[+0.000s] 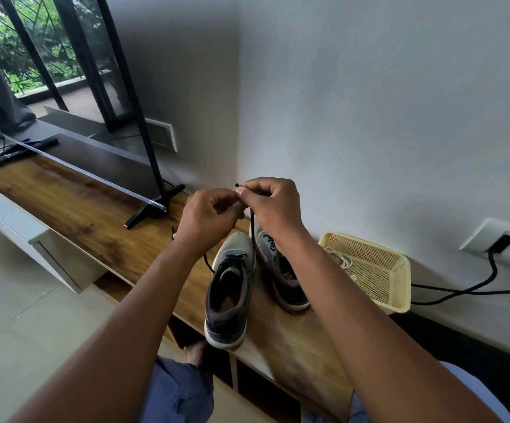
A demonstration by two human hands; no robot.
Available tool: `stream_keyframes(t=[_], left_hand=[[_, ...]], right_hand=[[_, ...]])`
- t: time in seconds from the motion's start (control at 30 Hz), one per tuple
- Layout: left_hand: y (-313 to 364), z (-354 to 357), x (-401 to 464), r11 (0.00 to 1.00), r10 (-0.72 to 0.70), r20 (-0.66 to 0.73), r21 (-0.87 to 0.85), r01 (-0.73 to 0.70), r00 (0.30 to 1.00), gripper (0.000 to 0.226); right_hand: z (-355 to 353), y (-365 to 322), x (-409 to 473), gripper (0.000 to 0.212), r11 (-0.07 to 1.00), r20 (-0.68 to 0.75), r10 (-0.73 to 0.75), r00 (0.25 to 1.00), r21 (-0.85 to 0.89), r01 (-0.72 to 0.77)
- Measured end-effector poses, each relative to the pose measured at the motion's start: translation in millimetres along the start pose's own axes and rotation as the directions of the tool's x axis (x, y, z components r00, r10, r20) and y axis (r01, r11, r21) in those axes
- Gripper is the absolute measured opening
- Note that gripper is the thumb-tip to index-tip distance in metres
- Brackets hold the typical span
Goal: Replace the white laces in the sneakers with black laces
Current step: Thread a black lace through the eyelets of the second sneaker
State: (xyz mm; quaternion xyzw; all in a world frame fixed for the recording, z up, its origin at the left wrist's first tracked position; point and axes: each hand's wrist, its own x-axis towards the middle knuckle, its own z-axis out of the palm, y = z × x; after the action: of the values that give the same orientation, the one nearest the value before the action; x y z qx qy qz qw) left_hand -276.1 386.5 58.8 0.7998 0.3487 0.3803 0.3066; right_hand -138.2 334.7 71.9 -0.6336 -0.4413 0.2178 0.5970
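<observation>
- The right hand (270,206) pinches the black lace (252,227) tip up high.
- The left hand (209,216) pinches the lace too.
- Two sneakers (229,288) sit below on the wooden shelf (95,215).

— What materials do we see on the counter (73,209)?

— We see wood with a strong brown grain and a soft sheen. The two sneakers (232,288) look like grey woven cloth, matt, with pale rubber-like soles.

— And the black lace (252,227)?

— We think it is a matt woven cord. The basket (382,270) is pale yellow plastic, full of small holes.

— The rest?

— The television (101,166) has a glossy dark screen, the wall (369,102) is matt paint, the floor (12,300) is shiny smooth tile.
</observation>
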Motion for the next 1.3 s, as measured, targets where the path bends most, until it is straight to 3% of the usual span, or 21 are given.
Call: stream_keyframes(t=[0.07, 0.17, 0.27, 0.33, 0.43, 0.6, 0.93, 1.13, 1.3], left_hand=[[-7, 0, 0, 0.999, -0.048, 0.192, 0.03, 0.043, 0.98, 0.01], [-24, 10, -9, 0.959, -0.213, 0.448, 0.266, 0.098, 0.868, 0.036], [-55, 30, -18, 0.895, -0.395, 0.545, 0.411, 0.174, 0.74, 0.055], [-75, 40, -18, 0.85, -0.451, 0.543, 0.503, 0.156, 0.708, 0.075], [-106, 52, -12, 0.855, -0.441, 0.521, 0.492, 0.165, 0.731, 0.096], [-97, 50, -14, 0.876, -0.437, 0.507, 0.428, 0.223, 0.743, 0.076], [-102, 56, -20, 0.909, -0.382, 0.532, 0.363, 0.204, 0.755, 0.059], [-99, 55, -27, 0.941, -0.329, 0.476, 0.234, 0.243, 0.816, 0.04], [-107, 51, -38, 0.951, -0.305, 0.42, 0.178, 0.252, 0.855, 0.048]], right_hand=[[0, -3, 1, 0.003, 0.999, -0.044, -0.026, 0.999, -0.034, 0.024], [-4, -12, 5, 0.013, 0.999, -0.059, -0.04, 0.997, -0.023, 0.038], [-7, -21, 8, 0.016, 0.997, -0.035, -0.078, 0.996, 0.011, 0.079], [-5, -22, 7, 0.016, 0.993, -0.027, -0.117, 0.993, -0.034, 0.116], [-6, -23, 11, 0.014, 0.987, -0.033, -0.144, 0.989, -0.075, 0.141], [-12, -27, 15, 0.019, 0.983, -0.052, -0.155, 0.987, -0.111, 0.148], [-11, -46, 17, 0.016, 0.961, 0.028, -0.228, 0.973, -0.151, 0.23], [-7, -51, 14, 0.014, 0.98, -0.017, -0.175, 0.985, -0.101, 0.172], [-6, -52, 12, 0.016, 0.994, -0.051, -0.054, 0.997, 0.088, 0.059]])
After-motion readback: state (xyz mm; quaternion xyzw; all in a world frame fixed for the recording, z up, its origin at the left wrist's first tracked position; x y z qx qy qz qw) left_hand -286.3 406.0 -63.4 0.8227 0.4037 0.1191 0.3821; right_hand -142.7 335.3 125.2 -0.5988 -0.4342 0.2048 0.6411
